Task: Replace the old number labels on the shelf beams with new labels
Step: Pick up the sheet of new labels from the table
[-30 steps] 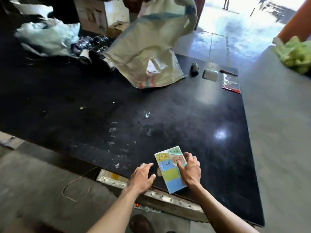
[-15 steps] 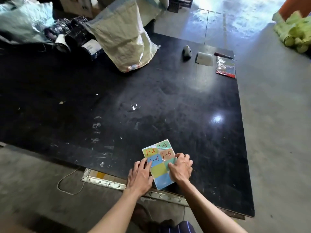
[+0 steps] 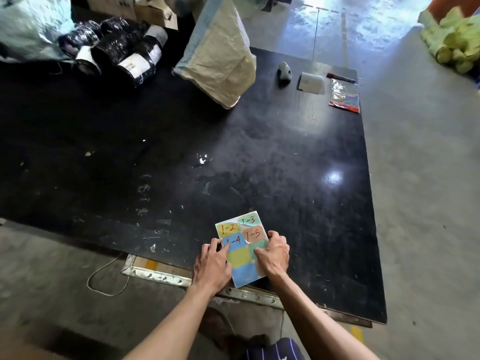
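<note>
One label sheet (image 3: pixel 241 252), four numbered labels, two hands, one sack (image 3: pixel 220 58), several black rolls (image 3: pixel 117 50).

label sheet (image 3: pixel 241 249) on table (image 3: pixel 285 178)

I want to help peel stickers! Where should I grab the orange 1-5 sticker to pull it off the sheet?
Pinch the 1-5 sticker at its lower right corner, coming in from the right, beside the right hand. That edge seems to curl up off the label sheet, so a fingertip can probably slip under there. The left hand rests on the sheet's other side, which should steady it.
</note>
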Motion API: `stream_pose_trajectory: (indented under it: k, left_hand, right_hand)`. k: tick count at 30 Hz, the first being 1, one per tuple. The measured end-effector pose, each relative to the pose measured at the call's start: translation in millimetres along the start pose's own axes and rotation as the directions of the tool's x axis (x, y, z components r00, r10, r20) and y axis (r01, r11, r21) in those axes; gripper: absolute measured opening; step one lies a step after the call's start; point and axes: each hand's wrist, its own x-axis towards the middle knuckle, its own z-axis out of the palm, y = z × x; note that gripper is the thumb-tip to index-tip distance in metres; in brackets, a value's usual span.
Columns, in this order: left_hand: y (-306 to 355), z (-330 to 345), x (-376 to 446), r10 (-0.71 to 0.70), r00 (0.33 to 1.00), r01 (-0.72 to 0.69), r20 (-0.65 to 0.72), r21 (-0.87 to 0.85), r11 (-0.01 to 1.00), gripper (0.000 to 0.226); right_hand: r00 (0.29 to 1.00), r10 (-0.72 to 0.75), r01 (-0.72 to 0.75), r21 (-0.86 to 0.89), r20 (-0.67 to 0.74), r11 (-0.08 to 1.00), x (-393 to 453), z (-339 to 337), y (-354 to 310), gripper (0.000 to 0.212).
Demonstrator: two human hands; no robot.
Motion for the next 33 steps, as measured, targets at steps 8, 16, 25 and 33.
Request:
stream_pose_trajectory:
  k: [8, 16, 25, 33]
  left_hand:
    - [14.8, 3.7, -3.2, -0.374, 0.913, 0.286, -0.161, -0.399, 0.871, 0.024]
    - [22.6, 3.9, -15.7, -0.678, 0.733, 0.546, -0.044, -0.557, 0.626, 0.025]
    - [25.4, 6.5, -14.8, -0.730, 0.682, 0.578, 0.053, -0.650, 0.494, 0.037]
    - [22.8, 20.0, -28.8, -0.759, 0.643, 0.581, 0.101, -0.710, 0.397, 0.033]
  right_hand:
    - [1.000, -0.023, 0.023, -0.012, -0.019, 1.000, -10.5, 9.7, 6.6, 0.048]
    - [0.999, -0.003, 0.003, 0.001, -0.044, 1.000, -12.0, 17.6, 9.7, 0.042]
    - [0.998, -0.010, 0.012, 0.035, -0.064, 0.999, -13.9, 24.1, 14.7, 0.041]
    - [0.997, -0.019, 0.023, 0.062, -0.068, 0.998, -16.4, 29.7, 22.8, 0.036]
